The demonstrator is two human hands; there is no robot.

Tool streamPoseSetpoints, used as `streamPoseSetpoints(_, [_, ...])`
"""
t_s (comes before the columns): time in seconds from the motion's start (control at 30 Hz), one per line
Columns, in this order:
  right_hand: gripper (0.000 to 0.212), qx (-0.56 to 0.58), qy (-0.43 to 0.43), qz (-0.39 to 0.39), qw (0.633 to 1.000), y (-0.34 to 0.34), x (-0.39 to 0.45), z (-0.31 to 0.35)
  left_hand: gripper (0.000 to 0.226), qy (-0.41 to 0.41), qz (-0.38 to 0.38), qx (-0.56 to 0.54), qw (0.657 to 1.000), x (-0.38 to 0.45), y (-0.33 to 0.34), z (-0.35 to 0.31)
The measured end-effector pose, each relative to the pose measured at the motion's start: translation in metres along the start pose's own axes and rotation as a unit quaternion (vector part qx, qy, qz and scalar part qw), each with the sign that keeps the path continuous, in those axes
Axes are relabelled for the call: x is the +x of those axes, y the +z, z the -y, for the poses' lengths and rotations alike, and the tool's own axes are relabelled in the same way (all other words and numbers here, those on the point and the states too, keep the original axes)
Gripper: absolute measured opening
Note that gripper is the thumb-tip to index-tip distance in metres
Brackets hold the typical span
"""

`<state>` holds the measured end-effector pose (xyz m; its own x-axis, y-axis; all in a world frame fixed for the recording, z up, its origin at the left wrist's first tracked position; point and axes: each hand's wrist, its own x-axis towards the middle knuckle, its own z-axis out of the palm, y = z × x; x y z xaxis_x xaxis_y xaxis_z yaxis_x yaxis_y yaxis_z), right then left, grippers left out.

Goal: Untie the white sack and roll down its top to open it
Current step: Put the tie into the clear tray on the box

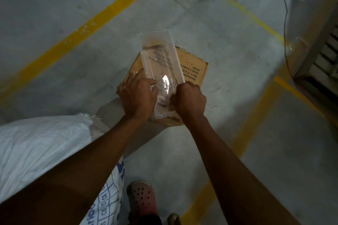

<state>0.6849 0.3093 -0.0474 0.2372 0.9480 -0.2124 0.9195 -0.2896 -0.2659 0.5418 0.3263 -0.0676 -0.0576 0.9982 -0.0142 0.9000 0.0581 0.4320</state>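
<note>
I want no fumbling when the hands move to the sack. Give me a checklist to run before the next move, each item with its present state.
1. Hands free for the sack: not ok. The left hand and right hand both grip a clear plastic tray.
2. Place to set the tray down: ok. The cardboard box lies right under it.
3. White sack within reach: ok, it lies beside the left forearm.
4. Sack's tie located: cannot tell. Only a frayed edge shows.
5. Footing: ok. The shoe stands on bare floor.
</note>
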Motion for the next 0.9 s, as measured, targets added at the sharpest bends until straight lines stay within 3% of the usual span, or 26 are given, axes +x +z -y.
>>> streamPoseSetpoints(0.17, [0.018,0.083,-0.027,-0.002,0.996,-0.007,-0.006,-0.007,0.039,0.051,0.026,-0.012,0.998,-0.005,0.0,0.012])
streamPoseSetpoints(0.37, [0.035,0.196,-0.073,-0.001,0.978,-0.007,-0.016,-0.031,0.072,0.053,0.017,-0.093,0.994,-0.03,-0.01,0.027])
streamPoseSetpoints(0.53, [0.053,0.161,-0.126,-0.048,0.978,-0.009,-0.03,-0.033,0.085,0.048,0.057,-0.06,0.995,-0.041,-0.019,0.059])
streamPoseSetpoints(0.73, [0.065,0.103,-0.219,-0.036,0.97,-0.018,-0.058,0.028,0.081,0.052,0.073,-0.006,0.996,-0.063,-0.062,0.125])
streamPoseSetpoints(0.9, [0.075,0.09,-0.308,0.034,0.946,0.001,-0.096,0.11,0.08,0.024,0.052,0.034,0.998,-0.115,-0.115,0.219])
